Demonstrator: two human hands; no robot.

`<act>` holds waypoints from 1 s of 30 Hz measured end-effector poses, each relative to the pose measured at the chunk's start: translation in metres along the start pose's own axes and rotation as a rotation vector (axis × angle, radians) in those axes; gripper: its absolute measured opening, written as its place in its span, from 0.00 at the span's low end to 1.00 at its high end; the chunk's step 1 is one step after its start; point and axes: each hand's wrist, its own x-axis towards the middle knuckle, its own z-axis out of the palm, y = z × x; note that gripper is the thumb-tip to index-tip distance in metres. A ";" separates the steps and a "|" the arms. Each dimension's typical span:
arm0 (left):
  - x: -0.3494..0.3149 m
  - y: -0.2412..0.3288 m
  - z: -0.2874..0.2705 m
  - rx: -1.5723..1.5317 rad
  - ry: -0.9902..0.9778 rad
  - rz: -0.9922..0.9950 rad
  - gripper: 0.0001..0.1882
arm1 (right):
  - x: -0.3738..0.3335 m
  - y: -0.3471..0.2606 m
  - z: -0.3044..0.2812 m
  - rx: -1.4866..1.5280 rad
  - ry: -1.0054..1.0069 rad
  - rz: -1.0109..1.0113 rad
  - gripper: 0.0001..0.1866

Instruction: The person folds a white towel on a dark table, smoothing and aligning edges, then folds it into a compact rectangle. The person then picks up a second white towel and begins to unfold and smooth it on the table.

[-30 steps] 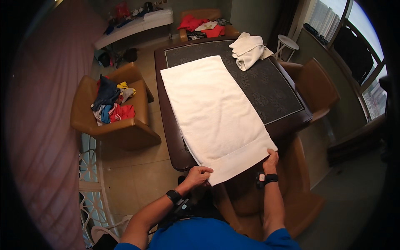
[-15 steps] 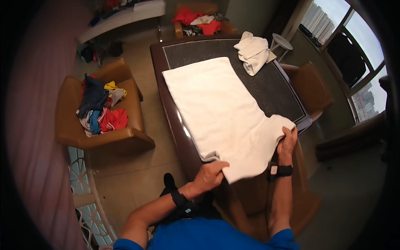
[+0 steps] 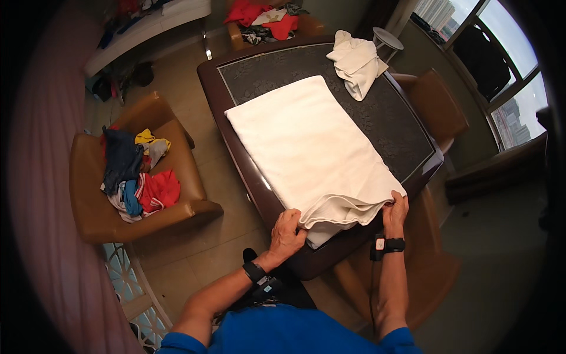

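Observation:
A large white towel (image 3: 312, 135) lies spread in layers over the dark table, its near edge bunched into wavy folds that hang at the table's front rim. My left hand (image 3: 288, 234) pinches the towel's near left corner, fingers closed on the cloth. At the near right corner, my right hand (image 3: 395, 213) grips the edge between thumb and fingers. A lower layer of cloth shows beneath the folds between both hands. Farther back on the table sits a crumpled cream cloth (image 3: 356, 64), touched by neither hand.
The table (image 3: 253, 74) has a dark patterned top and a brown rim. To the left, a tan armchair (image 3: 177, 212) holds a heap of coloured clothes (image 3: 127, 165). Another chair with clothes (image 3: 265, 20) stands behind the table. At the right are a brown chair (image 3: 439, 109) and a small round stool (image 3: 388, 39).
Both hands have brought the towel's near edge down onto the table. The right hand has moved slightly left and lower, the left slightly left. The towel's right side now lies straighter.

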 end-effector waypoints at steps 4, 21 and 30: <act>0.026 0.006 -0.015 -0.139 -0.189 -0.202 0.12 | 0.008 -0.010 0.034 0.069 -0.068 -0.042 0.17; 0.159 -0.116 -0.056 -0.265 -0.353 -0.494 0.19 | 0.082 0.090 0.220 -0.263 0.072 0.098 0.38; 0.191 -0.103 -0.075 -0.373 -0.631 -0.593 0.23 | 0.086 0.112 0.240 -0.354 0.160 0.047 0.27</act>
